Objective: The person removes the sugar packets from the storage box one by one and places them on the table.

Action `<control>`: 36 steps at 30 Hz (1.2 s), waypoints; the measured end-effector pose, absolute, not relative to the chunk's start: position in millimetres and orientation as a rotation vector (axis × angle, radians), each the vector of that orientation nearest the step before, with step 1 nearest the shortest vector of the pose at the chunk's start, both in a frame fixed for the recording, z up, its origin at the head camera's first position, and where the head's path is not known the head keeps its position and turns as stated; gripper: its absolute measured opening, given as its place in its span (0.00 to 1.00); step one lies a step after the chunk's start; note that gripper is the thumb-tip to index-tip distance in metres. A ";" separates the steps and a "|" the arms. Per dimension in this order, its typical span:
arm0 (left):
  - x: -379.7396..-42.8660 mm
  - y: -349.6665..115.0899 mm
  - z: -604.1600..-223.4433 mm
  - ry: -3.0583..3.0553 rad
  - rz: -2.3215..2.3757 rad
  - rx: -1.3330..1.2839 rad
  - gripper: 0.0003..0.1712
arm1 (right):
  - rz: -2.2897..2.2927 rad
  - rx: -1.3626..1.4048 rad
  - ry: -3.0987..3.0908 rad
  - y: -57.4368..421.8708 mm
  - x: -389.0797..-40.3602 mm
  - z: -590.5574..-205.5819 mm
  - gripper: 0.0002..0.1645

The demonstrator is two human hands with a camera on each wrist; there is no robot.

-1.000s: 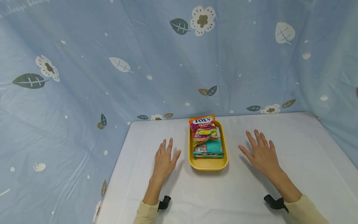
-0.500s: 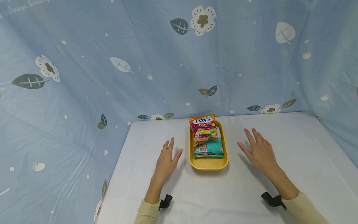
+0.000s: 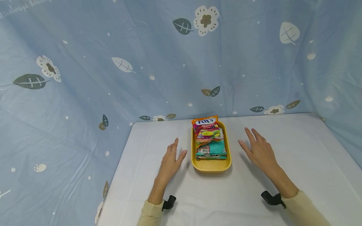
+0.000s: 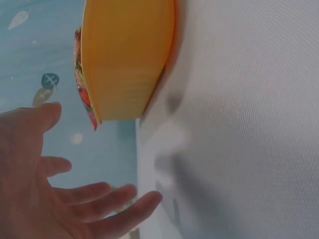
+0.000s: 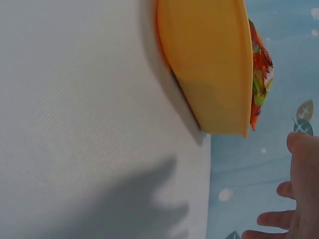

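A yellow tray (image 3: 212, 166) stands toward the back of the table with candy bags in it. On top lies an orange and purple Fox's Fruits bag (image 3: 205, 125), its upper end over the far rim. Teal candy bags (image 3: 216, 147) lie beneath it. My left hand (image 3: 169, 164) is held left of the tray, apart from it, with fingers spread and nothing in them. To the tray's right, my right hand (image 3: 261, 153) hovers with fingers extended, holding nothing. Both wrist views show the tray's side wall (image 4: 127, 55) beyond the hand, and a bag edge (image 5: 260, 74) above the rim.
The tray stands on a white-covered table (image 3: 209, 201). A blue curtain (image 3: 158, 62) with leaves and flowers hangs right behind the table and along its left side. Each wrist wears a black camera mount (image 3: 169, 203).
Both hands have moved slightly inward, closer to the tray from either side. The tray and the bags have stayed in place.
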State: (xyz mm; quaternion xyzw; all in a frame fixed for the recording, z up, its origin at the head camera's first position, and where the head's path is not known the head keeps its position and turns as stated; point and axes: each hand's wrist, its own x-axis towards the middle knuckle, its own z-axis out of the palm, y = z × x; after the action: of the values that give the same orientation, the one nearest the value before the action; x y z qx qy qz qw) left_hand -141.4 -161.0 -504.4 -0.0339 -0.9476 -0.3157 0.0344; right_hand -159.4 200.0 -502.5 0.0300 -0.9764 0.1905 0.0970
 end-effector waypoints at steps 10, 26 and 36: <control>-144.4 -156.8 -505.0 -2.906 -1.044 -0.114 0.44 | 0.597 0.081 -2.930 192.7 -165.7 -498.0 0.46; -147.9 -151.0 -504.8 -2.919 -1.080 -0.146 0.42 | 0.658 0.093 -2.948 173.2 -176.0 -488.8 0.44; -147.8 -145.1 -503.9 -2.911 -1.091 -0.191 0.41 | 0.701 0.115 -2.938 158.0 -182.5 -482.6 0.42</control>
State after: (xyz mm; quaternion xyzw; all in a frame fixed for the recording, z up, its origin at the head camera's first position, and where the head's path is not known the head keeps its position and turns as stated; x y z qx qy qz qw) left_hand -147.8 -145.1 -503.9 -0.0613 -0.9346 -0.3502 0.0134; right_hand -182.5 158.0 -482.6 0.0380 -0.9703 0.2315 0.0592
